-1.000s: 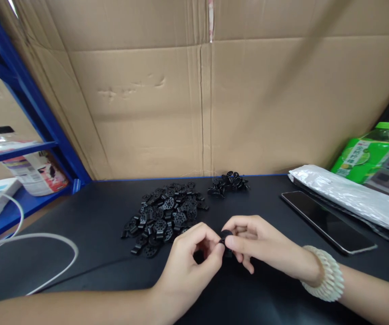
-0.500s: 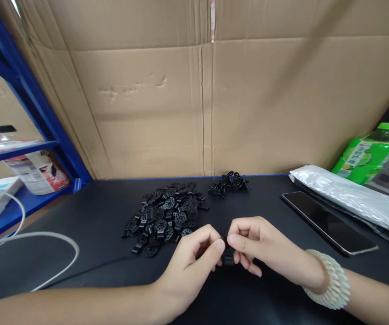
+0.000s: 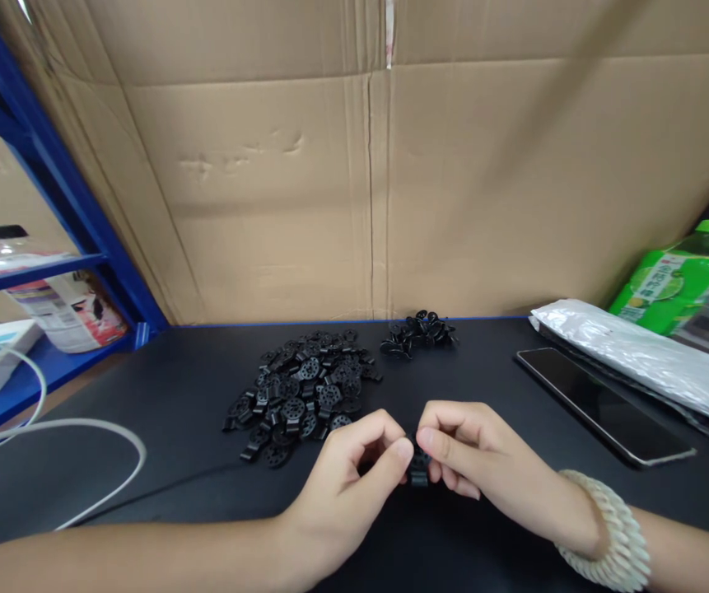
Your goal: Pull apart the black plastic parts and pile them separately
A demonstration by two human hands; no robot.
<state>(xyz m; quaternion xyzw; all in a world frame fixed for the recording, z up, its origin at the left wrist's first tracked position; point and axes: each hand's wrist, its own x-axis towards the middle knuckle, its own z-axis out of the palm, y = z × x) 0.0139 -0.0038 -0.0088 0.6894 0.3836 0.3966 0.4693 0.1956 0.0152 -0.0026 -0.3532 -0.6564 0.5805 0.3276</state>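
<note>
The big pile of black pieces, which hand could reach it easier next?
Probably the left hand: it is close to the big pile, while the right hand sits farther away. Both hands hold a small black piece between them, so the left would need to let go first.

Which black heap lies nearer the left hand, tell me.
The larger heap, just beyond the left hand; the smaller heap sits farther off, near the table's back edge.

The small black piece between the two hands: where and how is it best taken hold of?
Probably by the lower end of the small black piece, coming from the near side: that end sticks out uncovered, while the left hand and right hand pinch near its upper end, hiding much of it.
</note>
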